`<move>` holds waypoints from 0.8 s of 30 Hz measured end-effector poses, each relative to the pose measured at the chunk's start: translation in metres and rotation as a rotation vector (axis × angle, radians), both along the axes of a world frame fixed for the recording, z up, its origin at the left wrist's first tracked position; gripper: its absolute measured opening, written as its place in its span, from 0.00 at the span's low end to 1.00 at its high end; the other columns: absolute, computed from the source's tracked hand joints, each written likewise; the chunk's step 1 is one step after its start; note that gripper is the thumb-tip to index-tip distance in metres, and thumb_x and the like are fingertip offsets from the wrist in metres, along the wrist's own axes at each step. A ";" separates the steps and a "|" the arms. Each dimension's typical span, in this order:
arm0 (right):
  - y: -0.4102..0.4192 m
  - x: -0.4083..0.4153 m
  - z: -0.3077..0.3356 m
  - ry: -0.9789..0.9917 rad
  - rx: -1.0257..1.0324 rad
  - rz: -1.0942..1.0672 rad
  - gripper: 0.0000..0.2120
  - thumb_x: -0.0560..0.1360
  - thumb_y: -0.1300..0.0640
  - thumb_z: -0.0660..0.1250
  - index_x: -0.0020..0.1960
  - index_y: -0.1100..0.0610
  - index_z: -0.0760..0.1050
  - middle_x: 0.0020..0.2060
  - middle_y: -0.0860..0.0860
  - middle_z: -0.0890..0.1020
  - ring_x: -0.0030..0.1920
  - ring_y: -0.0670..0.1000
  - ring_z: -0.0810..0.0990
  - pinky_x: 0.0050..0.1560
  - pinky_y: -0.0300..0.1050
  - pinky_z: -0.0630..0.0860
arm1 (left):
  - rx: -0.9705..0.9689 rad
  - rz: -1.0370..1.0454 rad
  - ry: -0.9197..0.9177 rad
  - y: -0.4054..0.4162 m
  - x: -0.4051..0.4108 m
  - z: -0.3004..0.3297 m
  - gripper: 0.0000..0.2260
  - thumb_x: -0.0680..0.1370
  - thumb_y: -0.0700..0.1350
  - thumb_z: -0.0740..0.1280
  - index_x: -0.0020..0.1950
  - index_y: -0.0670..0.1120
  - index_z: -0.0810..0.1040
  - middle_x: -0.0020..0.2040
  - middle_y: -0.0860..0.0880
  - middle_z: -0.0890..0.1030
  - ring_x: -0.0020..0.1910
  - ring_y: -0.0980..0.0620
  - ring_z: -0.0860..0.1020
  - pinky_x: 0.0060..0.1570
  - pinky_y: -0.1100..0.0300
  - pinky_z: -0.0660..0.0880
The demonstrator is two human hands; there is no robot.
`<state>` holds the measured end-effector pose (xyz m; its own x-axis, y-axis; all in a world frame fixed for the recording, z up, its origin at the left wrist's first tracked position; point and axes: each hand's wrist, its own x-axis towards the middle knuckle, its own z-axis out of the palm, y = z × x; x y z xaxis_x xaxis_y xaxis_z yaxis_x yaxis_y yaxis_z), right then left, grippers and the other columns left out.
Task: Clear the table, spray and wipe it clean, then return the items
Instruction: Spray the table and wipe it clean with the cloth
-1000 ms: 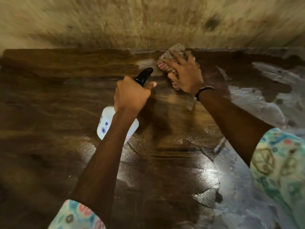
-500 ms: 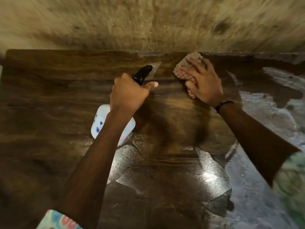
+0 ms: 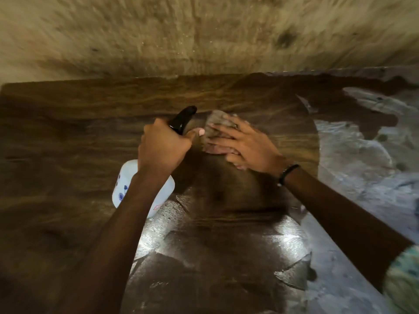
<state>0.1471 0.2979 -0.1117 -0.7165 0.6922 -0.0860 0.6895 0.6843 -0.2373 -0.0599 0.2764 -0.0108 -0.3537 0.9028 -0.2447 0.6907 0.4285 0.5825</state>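
Nearest me my two bare forearms reach out from patterned short sleeves (image 3: 405,282) over the dark brown wood-grain tabletop (image 3: 56,137), whose near middle shines wet under the light. The surface layer is worn or peeling along the right side, showing pale grey patches (image 3: 353,155). A little further out, my left hand (image 3: 163,148) is closed tight around the neck of a white plastic spray bottle with small blue marks (image 3: 123,186); the bottle body hangs below my wrist, tilted toward me, and its black trigger head (image 3: 183,117) pokes out past my knuckles, pointing away, with my thumb stretched alongside. Just right of it, my right hand (image 3: 243,147) lies flat with the fingers spread, pressing a crumpled pinkish cloth (image 3: 216,123) against the tabletop; the cloth is blurred, so I cannot tell its pattern. A black beaded bracelet (image 3: 288,174) sits on that wrist. The two hands are close, nearly touching at my left thumb. Beyond the tabletop's far edge rises a stained, mottled tan wall (image 3: 204,37)
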 end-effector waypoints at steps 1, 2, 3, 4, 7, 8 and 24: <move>-0.005 0.027 0.001 0.027 0.005 -0.037 0.24 0.78 0.47 0.60 0.73 0.45 0.62 0.75 0.50 0.62 0.75 0.59 0.54 0.71 0.57 0.63 | -0.011 -0.006 -0.011 -0.001 0.007 0.001 0.34 0.64 0.62 0.75 0.57 0.38 0.74 0.47 0.44 0.76 0.54 0.37 0.78 0.45 0.54 0.70; -0.005 0.054 0.004 0.057 -0.005 -0.100 0.25 0.77 0.49 0.62 0.73 0.46 0.63 0.75 0.50 0.62 0.75 0.59 0.55 0.70 0.58 0.62 | -0.022 -0.016 -0.024 -0.002 0.014 0.003 0.34 0.64 0.62 0.75 0.58 0.39 0.74 0.44 0.48 0.72 0.54 0.38 0.77 0.45 0.54 0.70; 0.001 0.077 0.005 0.072 -0.023 -0.177 0.25 0.76 0.50 0.63 0.72 0.46 0.63 0.75 0.51 0.62 0.74 0.61 0.56 0.70 0.59 0.61 | -0.035 -0.027 -0.036 -0.002 0.021 0.004 0.34 0.64 0.63 0.74 0.58 0.39 0.74 0.42 0.51 0.68 0.55 0.38 0.77 0.45 0.55 0.70; 0.011 0.095 0.007 0.064 -0.045 -0.268 0.25 0.77 0.51 0.63 0.72 0.47 0.63 0.75 0.51 0.61 0.74 0.63 0.56 0.70 0.62 0.62 | -0.047 -0.037 -0.043 -0.003 0.028 0.004 0.34 0.65 0.63 0.74 0.59 0.40 0.74 0.41 0.52 0.65 0.56 0.39 0.76 0.45 0.55 0.69; 0.049 0.111 0.007 0.003 -0.042 -0.516 0.25 0.78 0.52 0.61 0.74 0.48 0.61 0.76 0.49 0.59 0.74 0.63 0.54 0.68 0.63 0.63 | -0.069 -0.052 -0.053 -0.005 0.055 0.002 0.35 0.66 0.63 0.73 0.61 0.39 0.72 0.44 0.51 0.63 0.55 0.39 0.76 0.45 0.55 0.68; 0.060 0.105 0.008 0.001 -0.032 -0.550 0.25 0.78 0.51 0.60 0.74 0.46 0.60 0.76 0.48 0.58 0.75 0.62 0.53 0.69 0.62 0.62 | -0.072 -0.053 -0.049 -0.006 0.065 0.001 0.35 0.66 0.62 0.73 0.62 0.39 0.71 0.43 0.51 0.62 0.55 0.40 0.76 0.45 0.55 0.68; -0.050 0.272 0.026 -0.022 -0.140 -0.269 0.30 0.78 0.36 0.40 0.71 0.47 0.65 0.73 0.52 0.65 0.74 0.61 0.59 0.71 0.57 0.63 | -0.154 -0.248 -0.025 0.010 0.243 -0.004 0.26 0.68 0.60 0.73 0.56 0.43 0.75 0.41 0.51 0.69 0.44 0.48 0.74 0.42 0.54 0.72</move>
